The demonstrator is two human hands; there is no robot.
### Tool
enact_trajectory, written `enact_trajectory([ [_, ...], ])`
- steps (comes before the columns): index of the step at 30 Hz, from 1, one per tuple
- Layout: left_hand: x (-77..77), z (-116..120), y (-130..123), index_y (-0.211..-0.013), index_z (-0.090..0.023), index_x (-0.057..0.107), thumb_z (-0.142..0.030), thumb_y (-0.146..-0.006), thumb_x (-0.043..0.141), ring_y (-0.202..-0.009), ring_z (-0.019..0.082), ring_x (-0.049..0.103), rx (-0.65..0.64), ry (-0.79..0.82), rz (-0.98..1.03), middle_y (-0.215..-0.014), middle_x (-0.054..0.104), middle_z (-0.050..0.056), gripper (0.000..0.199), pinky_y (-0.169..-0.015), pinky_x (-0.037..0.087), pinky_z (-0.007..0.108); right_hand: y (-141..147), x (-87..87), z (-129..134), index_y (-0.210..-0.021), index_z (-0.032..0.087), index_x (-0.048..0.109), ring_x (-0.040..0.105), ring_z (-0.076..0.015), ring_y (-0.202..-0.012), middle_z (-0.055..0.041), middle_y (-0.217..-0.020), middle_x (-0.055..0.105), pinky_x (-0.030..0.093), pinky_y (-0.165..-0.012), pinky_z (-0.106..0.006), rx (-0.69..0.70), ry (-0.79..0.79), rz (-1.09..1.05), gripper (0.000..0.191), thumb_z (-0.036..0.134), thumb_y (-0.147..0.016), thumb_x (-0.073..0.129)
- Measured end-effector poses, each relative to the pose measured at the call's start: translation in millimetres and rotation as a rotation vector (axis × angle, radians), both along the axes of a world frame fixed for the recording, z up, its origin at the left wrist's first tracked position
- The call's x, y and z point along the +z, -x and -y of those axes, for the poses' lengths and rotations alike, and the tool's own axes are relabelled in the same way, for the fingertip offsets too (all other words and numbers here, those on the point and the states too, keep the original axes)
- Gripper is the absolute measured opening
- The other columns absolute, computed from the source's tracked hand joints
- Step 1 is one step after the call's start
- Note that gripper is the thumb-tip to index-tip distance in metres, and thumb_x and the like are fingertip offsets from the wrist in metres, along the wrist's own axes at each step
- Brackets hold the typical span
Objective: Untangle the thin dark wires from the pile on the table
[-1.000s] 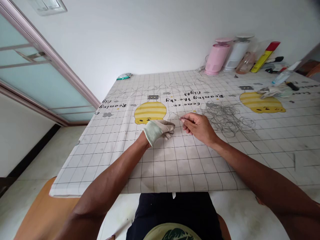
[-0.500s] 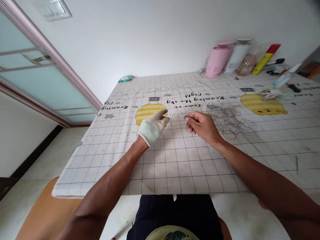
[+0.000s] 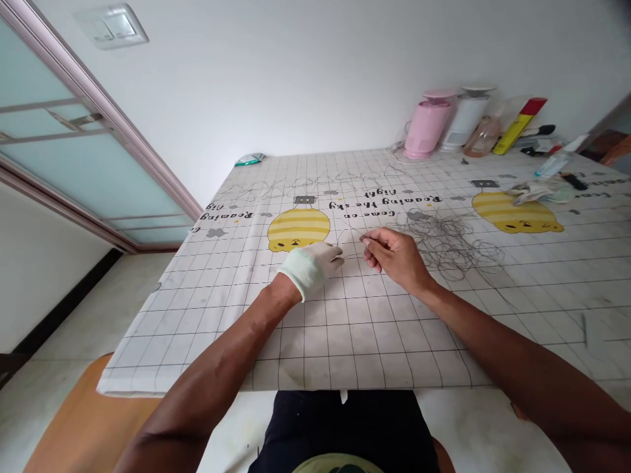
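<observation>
My right hand, bare, is closed in a pinch on a thin wire. The wire bends in a faint loop across the gap to my left hand, which wears a white glove with a pale green cuff. The gloved fingers are drawn together at the wire's other side, low over the table; the exact grip point is too fine to make out. Just right of my right hand lies a loose tangle of thin grey wire. More bent wire pieces stretch in a row along the back of the table.
A checked tablecloth covers the table. At the back right stand a pink cylinder, a white one, a bottle and a yellow-red box. Another glove lies at right. A green packet sits by the wall.
My left hand has come down and slightly right, and its spread thumb and fingers have closed together. My right hand keeps its pinch, almost in place. The camera view has tilted slightly.
</observation>
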State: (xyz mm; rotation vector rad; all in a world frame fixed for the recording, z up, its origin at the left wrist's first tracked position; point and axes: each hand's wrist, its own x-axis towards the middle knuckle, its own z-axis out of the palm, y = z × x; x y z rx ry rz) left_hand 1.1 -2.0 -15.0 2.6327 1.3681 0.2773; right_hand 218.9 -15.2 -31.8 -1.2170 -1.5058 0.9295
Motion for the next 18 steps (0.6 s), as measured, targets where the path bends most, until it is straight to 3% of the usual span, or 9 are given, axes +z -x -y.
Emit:
enact_trajectory([
  [4, -3.4, 2, -4, -0.118, -0.028, 0.075, -0.039, -0.099, 0.06, -0.098, 0.023, 0.068, 0.175, 0.03, 0.136, -0.106, 0.075, 0.005, 0.026, -0.08, 0.046, 0.03, -2, -2.9, -3, -0.095, 0.02, 0.072, 0.062, -0.0149, -0.054, -0.0035, -0.07, 0.07, 0.047, -0.042, -0.025, -0.01, -0.006, 0.021, 0.028, 0.048, -0.095, 0.066],
  [7, 2.1, 5, -7, -0.14, -0.033, 0.065, -0.041, -0.097, 0.065, -0.097, 0.021, 0.069, 0.287, 0.006, 0.289, -0.108, 0.076, 0.003, 0.044, -0.082, 0.047, 0.029, -14, 1.6, -10, -0.094, 0.02, 0.072, 0.062, -0.0142, -0.053, -0.0034, -0.07, 0.071, 0.045, -0.04, -0.023, -0.063, -0.027, 0.062, 0.026, 0.045, -0.095, 0.065],
  [10, 6.6, 7, -7, -0.145, -0.033, 0.062, -0.038, -0.099, 0.062, -0.092, 0.02, 0.069, 0.343, -0.034, 0.365, -0.101, 0.076, 0.002, 0.046, -0.081, 0.048, 0.028, -39, 13.5, -28, -0.094, 0.018, 0.073, 0.063, -0.0141, -0.052, -0.0049, -0.072, 0.073, 0.044, -0.04, -0.022, -0.111, -0.024, 0.117, 0.024, 0.042, -0.095, 0.067],
  [14, -0.5, 4, -9, -0.138, -0.032, 0.067, -0.033, -0.098, 0.063, -0.089, 0.019, 0.069, 0.359, 0.024, 0.38, -0.096, 0.076, 0.0, 0.04, -0.081, 0.05, 0.027, -88, 30.4, -76, -0.091, 0.015, 0.074, 0.061, -0.0129, -0.045, -0.0078, -0.073, 0.075, 0.038, -0.036, -0.022, -0.228, -0.004, 0.257, 0.019, 0.035, -0.092, 0.074],
  [18, -10.9, 2, -14, -0.135, -0.03, 0.069, -0.031, -0.098, 0.062, -0.091, 0.02, 0.07, 0.348, 0.056, 0.354, -0.096, 0.077, 0.001, 0.037, -0.081, 0.05, 0.028, -129, 31.9, -142, -0.084, 0.012, 0.071, 0.058, -0.0116, -0.042, -0.0098, -0.069, 0.075, 0.038, -0.036, -0.021, -0.337, 0.062, 0.312, 0.011, 0.02, -0.09, 0.076],
])
